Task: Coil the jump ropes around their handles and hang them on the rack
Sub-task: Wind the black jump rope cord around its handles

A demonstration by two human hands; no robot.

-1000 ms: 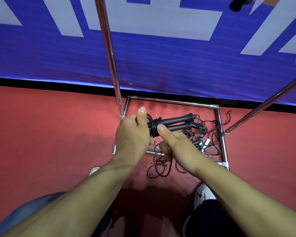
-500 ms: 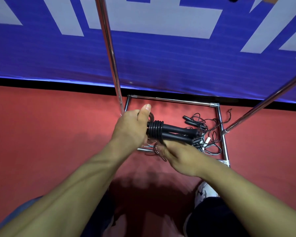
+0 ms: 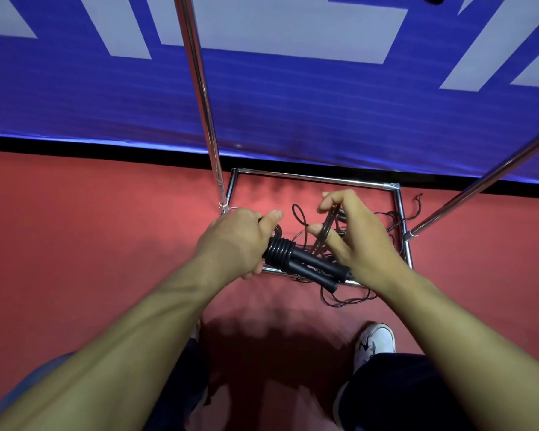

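A blue banner (image 3: 293, 104) with pale lettering is seen along the back, above a red floor (image 3: 91, 244). A chrome rack (image 3: 315, 178) stands on that floor: a rectangular base frame, one upright pole (image 3: 199, 88) rising at left, a second pole (image 3: 486, 185) slanting off at right. Two bare forearms reach in from below; a white shoe (image 3: 375, 340) is seen near the lower right.

A pair of black jump rope handles (image 3: 311, 269) is held side by side over the front bar of the base. The left hand (image 3: 234, 244) is wrapped around their near end, thumb laid on top, fingers curled under. Several turns of black rope coil (image 3: 279, 251) are already stacked round the handles just beside that hand. The right hand (image 3: 358, 241) is raised above the handles, and a loop of rope (image 3: 325, 228) is pinched between its thumb and fingers. More loose rope (image 3: 346, 301) trails onto the floor inside and in front of the frame, tangled with what look like other ropes; how many cannot be told.

Judged: winding is partway done, hanging not yet started. The rope looks thin, limp and light, likely springy enough to unwind if tension is dropped. The handles look rigid and padded, a good place to grip. The cord is best taken close to the coil and kept taut. A snag in the floor tangle is a risk.
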